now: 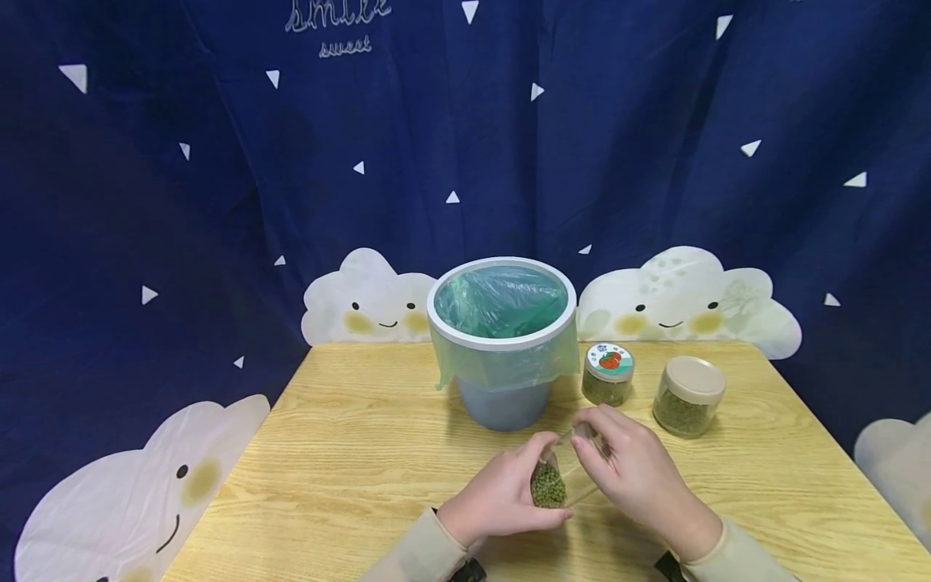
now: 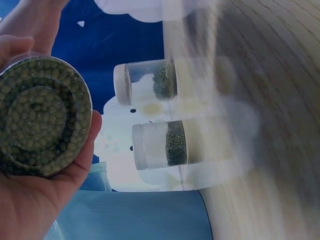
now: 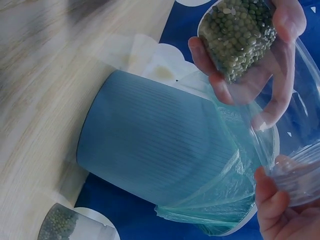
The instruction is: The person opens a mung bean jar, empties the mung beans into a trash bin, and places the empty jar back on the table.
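Held jar: the clear jar of green beans (image 1: 549, 487) is tilting between both hands, its base pointing toward eight o'clock, beans gathering at that end.
Left hand: the person's left hand (image 1: 505, 491) is curling thumb and fingers round the base end.
Right hand: the right hand (image 1: 631, 467) is gripping the opposite end; whether a lid is sitting there, one cannot tell.
Bin: the blue bin (image 1: 502, 406), wearing a green bag (image 1: 509, 370), is standing at eleven o'clock from the held jar.
Other jars: the tomato-lidded jar (image 1: 608, 391) is standing at one o'clock, the beige-lidded jar (image 1: 687, 412) at two.
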{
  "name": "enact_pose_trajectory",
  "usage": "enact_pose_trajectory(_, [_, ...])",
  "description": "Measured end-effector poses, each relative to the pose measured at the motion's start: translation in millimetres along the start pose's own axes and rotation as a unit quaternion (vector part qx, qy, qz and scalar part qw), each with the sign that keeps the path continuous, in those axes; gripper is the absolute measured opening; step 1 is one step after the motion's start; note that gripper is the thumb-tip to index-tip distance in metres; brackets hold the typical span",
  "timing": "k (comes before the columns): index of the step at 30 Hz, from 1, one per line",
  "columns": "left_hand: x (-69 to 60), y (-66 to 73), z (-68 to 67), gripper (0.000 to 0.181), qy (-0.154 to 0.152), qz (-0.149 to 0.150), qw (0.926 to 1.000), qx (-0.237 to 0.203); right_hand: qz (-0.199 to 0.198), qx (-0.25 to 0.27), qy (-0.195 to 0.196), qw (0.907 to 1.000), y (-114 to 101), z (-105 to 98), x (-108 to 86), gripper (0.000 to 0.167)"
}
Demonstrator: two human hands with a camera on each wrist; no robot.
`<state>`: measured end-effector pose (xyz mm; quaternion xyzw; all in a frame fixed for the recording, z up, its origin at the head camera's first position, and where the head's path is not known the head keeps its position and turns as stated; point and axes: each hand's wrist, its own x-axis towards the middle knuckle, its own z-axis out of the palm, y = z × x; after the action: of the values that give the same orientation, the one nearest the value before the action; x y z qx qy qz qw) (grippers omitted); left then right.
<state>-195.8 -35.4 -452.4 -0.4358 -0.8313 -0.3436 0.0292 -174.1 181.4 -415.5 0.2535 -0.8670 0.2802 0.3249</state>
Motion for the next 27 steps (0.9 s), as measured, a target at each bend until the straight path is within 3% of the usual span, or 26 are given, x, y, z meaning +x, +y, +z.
enact_pose_trajectory(4, [0.3, -2.1, 1.0, 0.08, -0.002, 0.001, 1.0, -0.003, -0.005, 0.003, -0.002, 1.0, 1.1, 0.8, -0.1, 0.015])
enact_pose_trajectory(12, [-0.3, -5.2, 1.6, 0.076, -0.015, 0.0, 0.997, -0.076, -0.076, 0.019, 0.008, 0.9969, 4.0, 0.8, 4.9, 0.016])
enact_pose_trajectory(22, [-0.4, -7.9, -0.9, 0.076, -0.023, 0.007, 0.9971, -0.072, -0.081, 0.017, 0.012, 0.9965, 6.3, 3.6, 4.5, 0.017])
enact_pose_trajectory(27, [0.2, -9.3, -2.2, 0.077, -0.037, -0.006, 0.9961, -0.08, -0.079, 0.02, 0.015, 0.9966, 7.6, 5.8, 3.0, 0.018])
